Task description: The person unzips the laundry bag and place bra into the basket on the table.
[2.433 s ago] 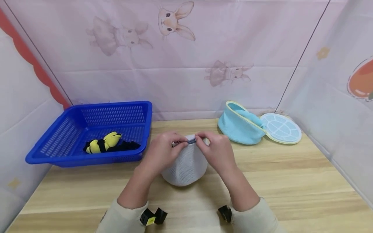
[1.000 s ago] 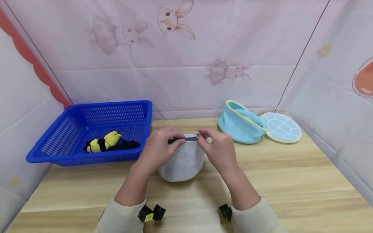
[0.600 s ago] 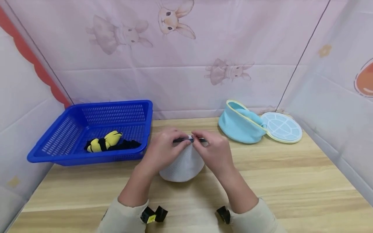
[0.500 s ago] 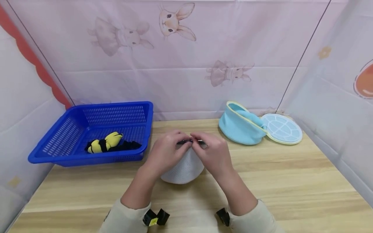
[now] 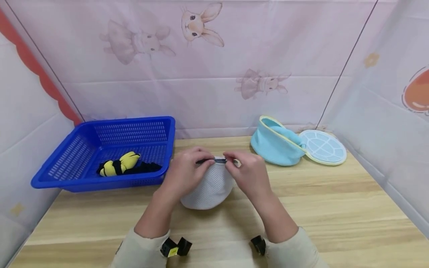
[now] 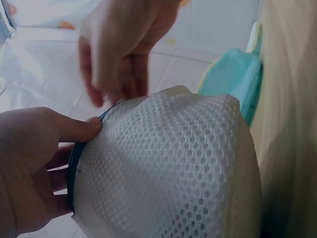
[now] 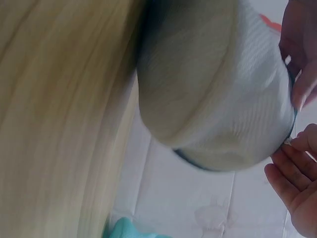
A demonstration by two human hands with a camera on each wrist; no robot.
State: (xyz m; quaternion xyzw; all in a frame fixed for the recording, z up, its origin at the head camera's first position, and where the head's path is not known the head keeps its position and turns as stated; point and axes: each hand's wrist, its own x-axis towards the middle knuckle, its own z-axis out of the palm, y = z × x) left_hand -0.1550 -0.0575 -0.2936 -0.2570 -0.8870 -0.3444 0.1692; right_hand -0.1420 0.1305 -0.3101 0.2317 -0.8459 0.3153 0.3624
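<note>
A white mesh laundry bag (image 5: 209, 188) with a dark zipper edge (image 5: 220, 160) is between both hands, in the middle of the head view. My left hand (image 5: 186, 171) pinches that edge, thumb on the mesh side and fingers behind, as the left wrist view shows along the dark band (image 6: 74, 173). Just to its right, my right hand (image 5: 249, 172) pinches the same edge between thumb and index finger. In the right wrist view a tiny pale piece (image 7: 288, 141) shows at the right hand's fingertips. A short stretch of zipper lies bare between the two hands.
At left stands a blue plastic basket (image 5: 100, 181) holding a yellow and black cloth bundle (image 5: 120, 164). A light blue mesh bag (image 5: 276, 147) gapes at back right, its round lid (image 5: 323, 146) folded out on the wooden table (image 5: 335, 208). Printed fabric walls (image 5: 214, 108) surround the table.
Half a second ago the fingertips of both hands met over the zipper. Since then my right hand has shifted a little right and my left slightly left, baring a stretch of zipper.
</note>
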